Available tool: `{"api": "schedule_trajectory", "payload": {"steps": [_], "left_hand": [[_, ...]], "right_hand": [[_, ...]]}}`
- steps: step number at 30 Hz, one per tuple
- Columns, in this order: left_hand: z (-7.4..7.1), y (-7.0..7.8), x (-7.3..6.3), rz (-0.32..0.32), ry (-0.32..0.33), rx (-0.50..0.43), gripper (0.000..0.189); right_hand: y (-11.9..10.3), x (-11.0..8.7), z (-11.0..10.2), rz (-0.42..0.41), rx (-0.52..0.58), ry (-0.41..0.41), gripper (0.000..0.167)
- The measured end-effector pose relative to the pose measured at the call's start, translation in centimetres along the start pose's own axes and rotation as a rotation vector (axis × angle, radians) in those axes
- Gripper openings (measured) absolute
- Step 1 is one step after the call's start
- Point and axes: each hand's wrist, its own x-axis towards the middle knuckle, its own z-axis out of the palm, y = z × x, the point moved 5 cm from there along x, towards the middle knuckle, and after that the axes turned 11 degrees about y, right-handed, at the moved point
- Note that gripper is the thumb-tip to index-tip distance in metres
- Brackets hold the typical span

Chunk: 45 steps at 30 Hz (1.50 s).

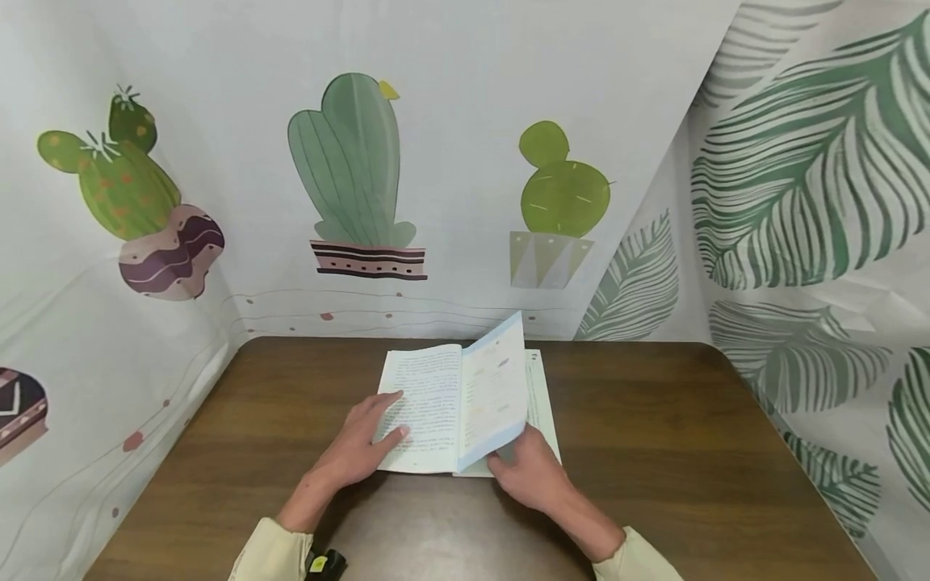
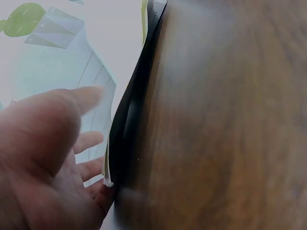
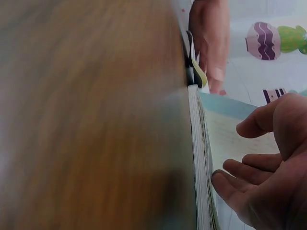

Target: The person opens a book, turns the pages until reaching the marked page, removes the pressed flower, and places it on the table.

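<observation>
An open book (image 1: pixel 421 411) lies on the table, its left page covered in printed text. One leaf with pale blue borders (image 1: pixel 494 387) stands raised at a slant over the right side, partly covering the page beneath (image 1: pixel 541 403). My left hand (image 1: pixel 363 440) rests at the left page's outer edge, thumb and fingers spread over the paper. By the lower corner of the raised leaf is my right hand (image 1: pixel 536 472). The right wrist view shows its thumb apart from its loosely bent fingers, beside the thick page block (image 3: pixel 197 143).
The brown wooden table (image 1: pixel 654 436) extends to both sides of the book. Behind it hangs a white cloth backdrop (image 1: pixel 458 161) printed with cacti and leaves. A black object with a yellow patch (image 1: pixel 327 563) sits beside the left sleeve (image 1: pixel 272 553).
</observation>
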Motion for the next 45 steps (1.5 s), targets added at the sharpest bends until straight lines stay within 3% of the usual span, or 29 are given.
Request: {"api": "schedule_trajectory", "payload": {"steps": [5, 9, 14, 17, 20, 25, 28, 32, 36, 45], "left_hand": [[0.0, -0.5, 0.2, -0.051, 0.034, -0.088, 0.065], [-0.1, -1.0, 0.6, -0.097, 0.081, -0.210, 0.068], [-0.8, -1.6, 0.7, -0.193, 0.132, -0.386, 0.074], [-1.1, -1.6, 0.6, -0.226, 0.138, -0.413, 0.076], [-1.1, -1.5, 0.6, -0.236, 0.117, -0.297, 0.074], [-0.4, -0.8, 0.4, -0.119, 0.054, -0.052, 0.084], [-0.1, -0.2, 0.2, -0.059, 0.046, -0.020, 0.070], [-0.1, 0.0, 0.0, -0.047, 0.044, -0.015, 0.055], [-0.1, 0.1, -0.1, -0.038, 0.037, 0.001, 0.053], [0.0, 0.0, -0.1, -0.060, 0.011, 0.028, 0.055]], "right_hand": [[-1.0, 0.2, 1.6, -0.077, -0.057, -0.048, 0.058], [-1.6, 0.2, 2.5, -0.118, -0.127, -0.066, 0.058], [-2.0, 0.2, 3.2, -0.129, -0.113, -0.086, 0.058], [-2.1, 0.3, 3.6, -0.146, -0.120, -0.099, 0.058], [-2.1, 0.3, 3.8, -0.162, -0.147, -0.120, 0.059], [-1.9, 0.5, 3.6, -0.177, -0.208, -0.140, 0.067], [-1.6, 0.7, 3.3, -0.176, -0.250, -0.143, 0.070], [-1.3, 0.9, 2.9, -0.202, -0.308, -0.161, 0.055], [-1.1, 0.9, 2.4, -0.244, -0.302, -0.184, 0.039], [-0.6, 1.0, 1.4, -0.252, -0.264, -0.240, 0.016]]}}
